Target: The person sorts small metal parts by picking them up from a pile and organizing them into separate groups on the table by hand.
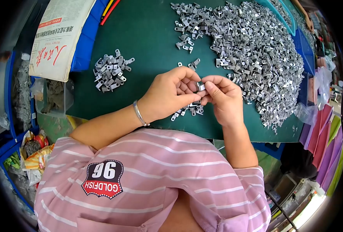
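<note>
In front of my chest both hands meet over the green table. My right hand [226, 101] pinches a small bent metal bracket [201, 86] between thumb and fingers. My left hand [169, 92], a silver bangle at its wrist, curls its fingertips against the bracket's other side. A few more brackets [194, 110] lie under and just below the hands, partly hidden by them. Two or so loose ones [194, 63] sit just above the fingers. To the left is a small heap of brackets [112, 71], and a much larger pile [252, 50] spreads on the right.
A folded newspaper [59, 34] rests over a blue bin [87, 42] at the upper left, beside red and yellow pens [110, 11]. A clear plastic box [55, 96] stands at the table's left edge. Blue baskets [303, 52] and a teal basket rim [285, 17] border the large pile.
</note>
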A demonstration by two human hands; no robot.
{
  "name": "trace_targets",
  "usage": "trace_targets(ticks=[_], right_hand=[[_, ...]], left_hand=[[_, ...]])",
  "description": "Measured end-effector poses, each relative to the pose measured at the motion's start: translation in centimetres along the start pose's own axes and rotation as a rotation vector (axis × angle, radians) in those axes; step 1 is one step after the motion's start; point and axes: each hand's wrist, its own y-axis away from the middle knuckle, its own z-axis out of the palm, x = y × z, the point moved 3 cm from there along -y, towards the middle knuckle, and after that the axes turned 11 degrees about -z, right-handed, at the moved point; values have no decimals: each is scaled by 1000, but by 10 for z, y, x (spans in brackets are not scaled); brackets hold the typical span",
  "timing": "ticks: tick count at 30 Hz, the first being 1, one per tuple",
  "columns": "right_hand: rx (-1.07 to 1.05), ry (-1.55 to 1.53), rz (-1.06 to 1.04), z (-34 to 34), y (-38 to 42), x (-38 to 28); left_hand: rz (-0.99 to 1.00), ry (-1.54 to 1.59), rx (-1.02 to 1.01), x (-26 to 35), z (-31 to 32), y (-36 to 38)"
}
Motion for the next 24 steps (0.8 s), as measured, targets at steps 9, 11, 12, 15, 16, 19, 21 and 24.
trace_targets(ticks=[9, 11, 12, 15, 16, 19, 21, 24], right_hand=[[43, -138, -24, -3, 21, 4], [21, -93, -62, -4, 24, 6], [-2, -46, -101, -5, 26, 6], [-43, 99, -213, 4, 33, 5], [-43, 94, -214, 5, 33, 6], [-150, 670, -644, 10, 33, -5], [-89, 808, -657, 5, 27, -8], [-4, 956, -609, 2, 13, -6]], left_hand=[[-51, 115, -16, -5, 2, 6], [-72, 144, -19, -4, 2, 7], [-94, 173, -38, -1, 2, 8], [-105, 204, -94, -2, 2, 11], [-89, 205, -130, -2, 2, 12], [10, 109, -69, -7, -2, 17], [31, 51, 2, -8, -9, 22], [48, 14, 102, -14, -19, 25]])
